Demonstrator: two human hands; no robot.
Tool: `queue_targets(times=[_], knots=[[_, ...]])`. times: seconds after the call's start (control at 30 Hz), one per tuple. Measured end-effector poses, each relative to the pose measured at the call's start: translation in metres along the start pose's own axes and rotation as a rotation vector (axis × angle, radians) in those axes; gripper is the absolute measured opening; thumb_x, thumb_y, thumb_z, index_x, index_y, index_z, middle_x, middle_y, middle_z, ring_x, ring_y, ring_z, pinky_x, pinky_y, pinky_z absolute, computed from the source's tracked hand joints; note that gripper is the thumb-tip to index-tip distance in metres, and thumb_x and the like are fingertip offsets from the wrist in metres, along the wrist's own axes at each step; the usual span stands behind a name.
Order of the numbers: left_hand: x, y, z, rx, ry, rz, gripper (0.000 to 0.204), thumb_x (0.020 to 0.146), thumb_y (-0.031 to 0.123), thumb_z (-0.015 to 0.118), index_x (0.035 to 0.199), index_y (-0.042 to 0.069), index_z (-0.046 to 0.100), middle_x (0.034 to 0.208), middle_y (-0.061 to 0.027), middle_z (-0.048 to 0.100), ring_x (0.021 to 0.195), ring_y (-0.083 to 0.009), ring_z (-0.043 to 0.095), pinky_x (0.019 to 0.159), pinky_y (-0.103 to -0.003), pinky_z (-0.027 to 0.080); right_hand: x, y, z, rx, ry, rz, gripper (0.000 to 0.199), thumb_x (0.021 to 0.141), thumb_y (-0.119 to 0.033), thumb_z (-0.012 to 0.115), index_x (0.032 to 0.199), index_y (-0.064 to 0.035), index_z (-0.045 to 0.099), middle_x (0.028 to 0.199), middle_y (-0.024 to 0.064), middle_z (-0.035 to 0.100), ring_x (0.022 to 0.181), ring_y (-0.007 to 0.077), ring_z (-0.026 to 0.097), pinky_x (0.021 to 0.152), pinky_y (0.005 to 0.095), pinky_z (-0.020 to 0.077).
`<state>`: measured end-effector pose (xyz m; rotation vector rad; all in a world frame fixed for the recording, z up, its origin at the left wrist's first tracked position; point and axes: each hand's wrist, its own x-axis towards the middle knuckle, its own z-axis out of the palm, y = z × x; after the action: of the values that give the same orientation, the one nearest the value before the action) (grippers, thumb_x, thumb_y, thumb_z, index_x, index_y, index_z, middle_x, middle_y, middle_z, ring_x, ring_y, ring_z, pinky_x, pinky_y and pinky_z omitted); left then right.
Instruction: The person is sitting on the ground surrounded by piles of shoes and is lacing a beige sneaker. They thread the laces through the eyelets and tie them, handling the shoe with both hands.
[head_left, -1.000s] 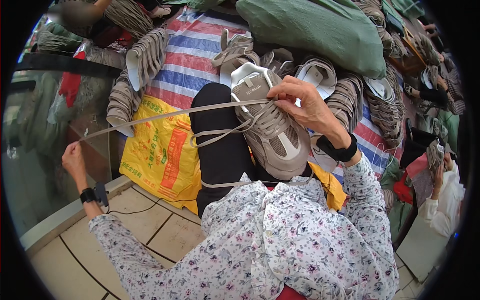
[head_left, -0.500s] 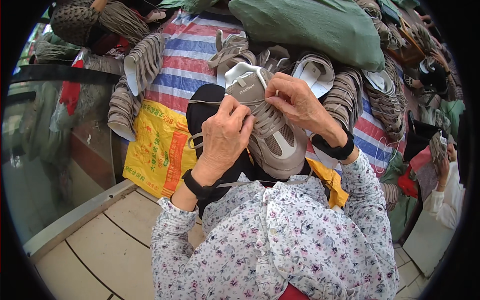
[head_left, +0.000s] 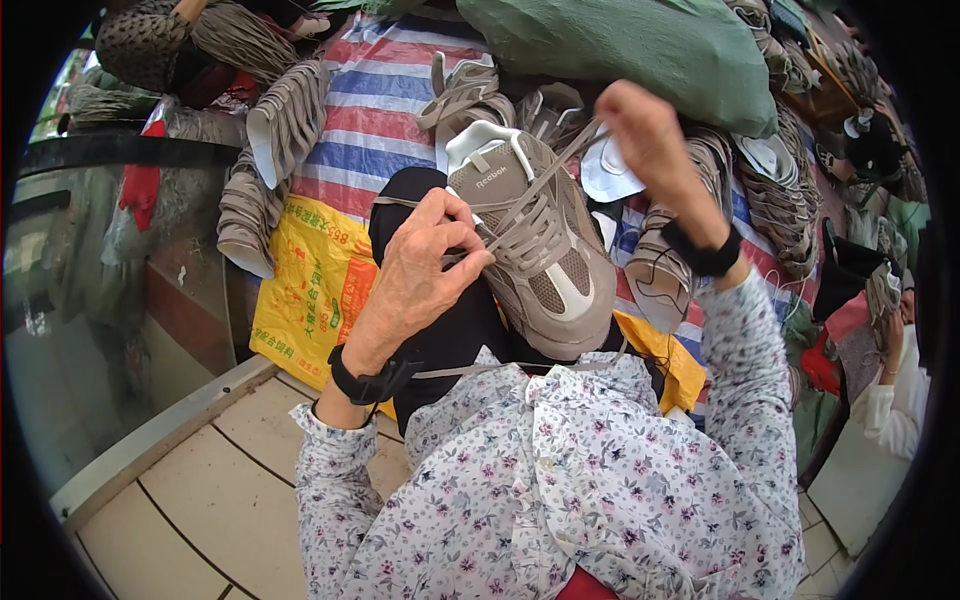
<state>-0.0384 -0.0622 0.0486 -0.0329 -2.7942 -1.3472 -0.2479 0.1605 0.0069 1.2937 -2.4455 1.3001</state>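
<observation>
Shoe [head_left: 553, 285] is propped on the lap, just right of the left grip [head_left: 425, 265] and below-left of the right grip [head_left: 645, 125]; heel is pointed away, toe toward the body. Left grip: thumb and fingertips brought together, apparently clamped on a lace loop at the shoe's left edge. Right grip: motion-blurred, but lace [head_left: 572, 150] is seen running up into the fingers, so judged clamped on it. Between shoe and right grip the strand looks straight, so tension is probably on.

For a clean pull: the strand should be drawn in line with its eyelet, with sideways drag avoided. Counter-hold should be kept at the left grip, else the shoe may be tipped on the lap. Lace should be kept flat, since a twist is easier to clear before it is seated. The loose strand left of the left grip, over the black trousers [head_left: 420, 182], should be kept out of the pull. Both sides are best evened before release. Clearance is needed from the pale upper [head_left: 608, 172] just below the right grip; snagging is possible there.
</observation>
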Motion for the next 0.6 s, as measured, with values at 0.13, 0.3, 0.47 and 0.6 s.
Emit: queue_targets(times=[0.13,0.3,0.47,0.6], knots=[[-0.002,-0.003,0.002,0.003,0.008,0.022,0.007,0.079,0.004,0.072,0.083,0.0,0.067,0.095,-0.0029,0.055,0.072,-0.0106,0.053,0.055,-0.023,0.042,0.016,0.104,-0.077,-0.436,0.196,-0.012,0.004,0.09,-0.002,0.056,0.092,-0.0005,0.053,0.081,0.0161,0.057,0.075,0.0292,0.058,0.07,0.0371,0.0471],[0.0,-0.002,0.01,-0.029,0.094,-0.014,0.008,0.08,0.001,0.07,0.089,0.002,0.07,0.095,-0.0032,0.058,0.066,-0.0099,0.054,0.053,-0.021,0.042,0.029,0.185,-0.194,-0.956,0.301,0.083,0.008,0.093,-0.013,0.051,0.095,-0.0048,0.053,0.089,0.0209,0.062,0.087,0.0433,0.061,0.073,0.0511,0.0473],[0.007,0.006,0.02,-0.093,0.22,0.007,0.024,0.082,-0.001,0.067,0.105,0.004,0.069,0.097,-0.0047,0.06,0.066,-0.0115,0.058,0.056,-0.023,0.046,0.06,0.164,-0.225,-0.933,0.297,-0.05,0.011,0.093,-0.012,0.054,0.094,-0.0011,0.053,0.092,0.026,0.061,0.087,0.0475,0.057,0.071,0.0487,0.0459],[0.027,0.013,0.031,-0.13,0.155,0.092,0.033,0.084,-0.001,0.064,0.118,0.0,0.064,0.101,-0.0069,0.063,0.063,-0.0102,0.06,0.055,-0.023,0.047,0.102,0.146,-0.244,-0.87,0.399,-0.086,0.016,0.096,-0.019,0.059,0.098,-0.0033,0.06,0.089,0.0157,0.065,0.076,0.0321,0.064,0.066,0.0392,0.0499]])
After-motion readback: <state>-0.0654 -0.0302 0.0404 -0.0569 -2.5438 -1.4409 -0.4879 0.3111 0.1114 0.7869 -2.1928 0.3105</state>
